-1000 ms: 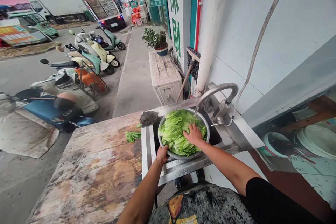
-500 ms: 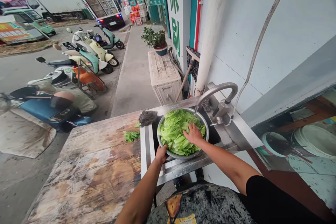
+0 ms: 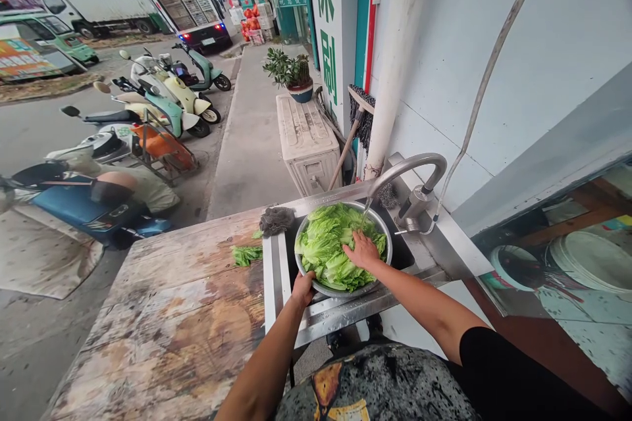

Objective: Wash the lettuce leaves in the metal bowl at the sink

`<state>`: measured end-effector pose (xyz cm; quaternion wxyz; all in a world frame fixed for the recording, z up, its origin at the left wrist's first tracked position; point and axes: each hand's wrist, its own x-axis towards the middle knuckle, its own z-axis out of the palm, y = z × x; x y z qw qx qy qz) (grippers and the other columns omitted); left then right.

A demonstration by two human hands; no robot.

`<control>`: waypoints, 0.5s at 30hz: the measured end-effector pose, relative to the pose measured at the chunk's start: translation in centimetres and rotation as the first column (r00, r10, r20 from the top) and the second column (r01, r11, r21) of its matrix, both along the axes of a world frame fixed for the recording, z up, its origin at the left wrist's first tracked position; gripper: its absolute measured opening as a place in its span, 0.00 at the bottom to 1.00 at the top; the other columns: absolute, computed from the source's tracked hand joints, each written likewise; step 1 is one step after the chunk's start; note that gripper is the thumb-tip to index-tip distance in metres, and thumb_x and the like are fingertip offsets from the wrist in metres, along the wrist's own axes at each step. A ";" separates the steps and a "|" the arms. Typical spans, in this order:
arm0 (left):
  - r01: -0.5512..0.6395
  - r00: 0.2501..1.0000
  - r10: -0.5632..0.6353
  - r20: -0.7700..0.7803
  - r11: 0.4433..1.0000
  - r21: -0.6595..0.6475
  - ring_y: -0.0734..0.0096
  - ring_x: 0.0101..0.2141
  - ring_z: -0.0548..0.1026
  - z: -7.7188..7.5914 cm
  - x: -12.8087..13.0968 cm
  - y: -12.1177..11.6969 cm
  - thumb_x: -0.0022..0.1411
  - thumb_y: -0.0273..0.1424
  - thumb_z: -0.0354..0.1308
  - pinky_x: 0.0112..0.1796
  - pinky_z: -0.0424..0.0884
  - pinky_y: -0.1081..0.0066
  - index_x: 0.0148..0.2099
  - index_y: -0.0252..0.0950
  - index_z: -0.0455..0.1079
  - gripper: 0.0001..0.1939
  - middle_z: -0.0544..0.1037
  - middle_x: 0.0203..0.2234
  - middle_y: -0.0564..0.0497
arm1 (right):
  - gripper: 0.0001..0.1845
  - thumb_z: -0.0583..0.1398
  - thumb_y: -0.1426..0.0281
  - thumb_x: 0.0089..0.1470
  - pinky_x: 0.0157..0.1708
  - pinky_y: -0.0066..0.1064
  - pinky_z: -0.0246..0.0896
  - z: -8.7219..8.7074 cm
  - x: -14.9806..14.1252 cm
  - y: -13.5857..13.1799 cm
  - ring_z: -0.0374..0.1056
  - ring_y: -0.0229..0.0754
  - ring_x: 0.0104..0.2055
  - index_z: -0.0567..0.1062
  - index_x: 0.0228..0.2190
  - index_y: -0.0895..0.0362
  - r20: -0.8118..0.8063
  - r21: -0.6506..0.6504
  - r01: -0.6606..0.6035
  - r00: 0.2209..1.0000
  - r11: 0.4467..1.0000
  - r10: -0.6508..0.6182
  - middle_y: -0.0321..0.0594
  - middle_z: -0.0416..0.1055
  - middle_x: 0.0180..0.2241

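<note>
The left hand (image 3: 303, 289) has its fingers clamped on the near-left rim of the round basin (image 3: 340, 293). Beyond them the leafy greens (image 3: 320, 237) heap up, with no clear long axis, mostly left of the right hand's (image 3: 363, 251) fingers, which press on them, thumb apart; the tap (image 3: 412, 161) arches beyond, to their right.

Left hand (image 3: 303, 288): fingers curled, thumb uppermost
Right hand (image 3: 363, 250): palm down, fingers spread
Left arm (image 3: 269, 362): bare, reaching forward
Right arm (image 3: 429, 306): bare forearm slanting inward, black sleeve above elbow
</note>
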<state>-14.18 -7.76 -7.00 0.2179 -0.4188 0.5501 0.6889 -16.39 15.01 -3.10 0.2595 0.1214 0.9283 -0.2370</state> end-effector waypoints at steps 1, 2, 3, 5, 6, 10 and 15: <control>-0.002 1.000 0.002 0.000 1.000 0.003 0.71 0.24 0.76 -0.1 0.0 0.0 0.57 0.10 0.54 0.36 0.81 0.67 0.59 0.37 0.69 0.30 0.77 0.29 0.53 | 0.43 0.53 0.52 0.76 0.76 0.43 0.50 0.0 0.0 0.0 0.51 0.59 0.79 0.55 0.79 0.64 0.002 -0.001 -0.001 1.000 1.000 0.001 0.52 0.45 0.80; -0.004 1.000 0.004 0.000 1.000 0.006 0.71 0.24 0.75 -0.1 0.0 0.0 0.56 0.10 0.54 0.36 0.80 0.67 0.59 0.37 0.69 0.30 0.77 0.29 0.53 | 0.43 0.53 0.52 0.76 0.75 0.43 0.52 0.1 0.0 0.0 0.52 0.59 0.79 0.55 0.79 0.64 0.003 -0.001 0.000 1.000 1.000 0.000 0.52 0.45 0.80; -0.005 1.000 0.005 -0.001 1.000 0.009 0.72 0.24 0.75 -0.1 0.0 0.0 0.56 0.10 0.54 0.36 0.81 0.67 0.59 0.37 0.69 0.31 0.77 0.28 0.53 | 0.43 0.53 0.52 0.76 0.75 0.43 0.53 0.2 0.0 -0.1 0.52 0.59 0.79 0.55 0.79 0.63 0.003 -0.001 0.001 1.000 1.000 -0.001 0.52 0.45 0.80; -0.007 1.000 0.007 -0.002 1.000 0.019 0.72 0.24 0.75 -0.1 0.0 -0.1 0.55 0.10 0.55 0.36 0.81 0.67 0.59 0.38 0.69 0.32 0.76 0.27 0.54 | 0.43 0.53 0.51 0.76 0.74 0.43 0.53 0.3 0.0 -0.1 0.53 0.60 0.78 0.56 0.79 0.63 0.008 0.006 0.001 1.000 1.000 -0.001 0.53 0.46 0.80; -0.009 1.000 0.009 -0.006 1.000 0.026 0.72 0.24 0.75 -0.1 0.0 -0.1 0.54 0.10 0.55 0.36 0.81 0.67 0.59 0.38 0.69 0.32 0.75 0.27 0.55 | 0.43 0.53 0.51 0.76 0.74 0.43 0.52 0.3 0.0 -0.2 0.52 0.60 0.79 0.55 0.79 0.63 0.018 0.010 0.002 1.000 1.000 -0.002 0.54 0.45 0.80; -0.010 1.000 0.010 -0.015 0.999 0.032 0.71 0.24 0.75 -0.2 0.1 -0.2 0.56 0.11 0.54 0.36 0.81 0.67 0.60 0.37 0.68 0.32 0.76 0.27 0.53 | 0.45 0.51 0.49 0.77 0.74 0.45 0.53 0.1 -0.3 -0.2 0.49 0.62 0.80 0.51 0.80 0.62 0.059 0.019 0.006 0.998 1.000 -0.007 0.54 0.42 0.80; -0.012 1.000 0.013 -0.023 0.999 0.049 0.69 0.25 0.76 -0.5 0.1 -0.2 0.54 0.11 0.54 0.37 0.81 0.65 0.61 0.38 0.69 0.34 0.75 0.27 0.54 | 0.47 0.50 0.44 0.76 0.74 0.46 0.53 0.9 -0.8 0.9 0.48 0.62 0.80 0.49 0.81 0.59 0.101 -0.029 0.018 0.995 0.999 -0.015 0.57 0.37 0.81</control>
